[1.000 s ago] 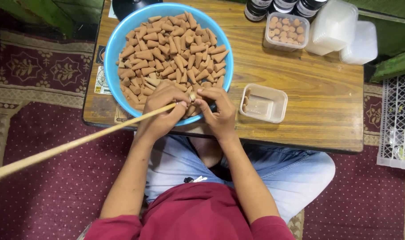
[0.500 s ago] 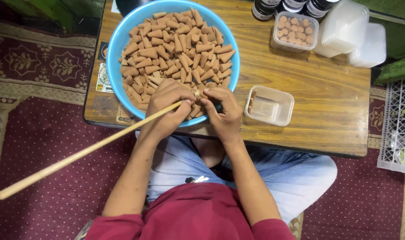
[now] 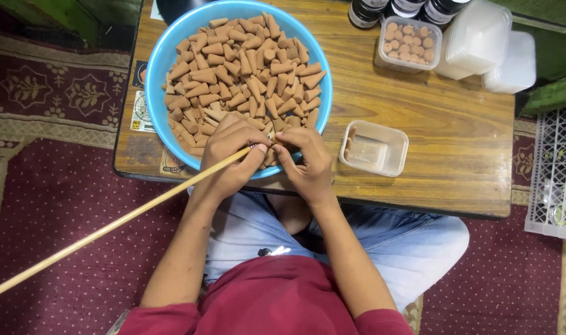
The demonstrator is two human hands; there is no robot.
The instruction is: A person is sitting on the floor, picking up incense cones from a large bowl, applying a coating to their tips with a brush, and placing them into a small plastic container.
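A blue bowl (image 3: 156, 80) heaped with brown incense cones (image 3: 246, 68) stands on a low wooden table (image 3: 444, 142). My left hand (image 3: 230, 155) grips a long thin wooden stick (image 3: 109, 226) near its tip, the stick running down to the lower left. My right hand (image 3: 305, 164) pinches a single cone (image 3: 272, 136) against the stick's tip, over the bowl's near rim. Both hands touch at the fingertips.
A small clear plastic box (image 3: 374, 147) with a few cones sits right of my hands. A filled clear box (image 3: 409, 43), stacked lids (image 3: 481, 43) and dark jars (image 3: 395, 9) stand at the back right. A white crate (image 3: 556, 174) lies on the red carpet (image 3: 59, 205).
The view has shifted slightly; the stick's far end now lies lower on the carpet. My hands stay together at the bowl's near rim.
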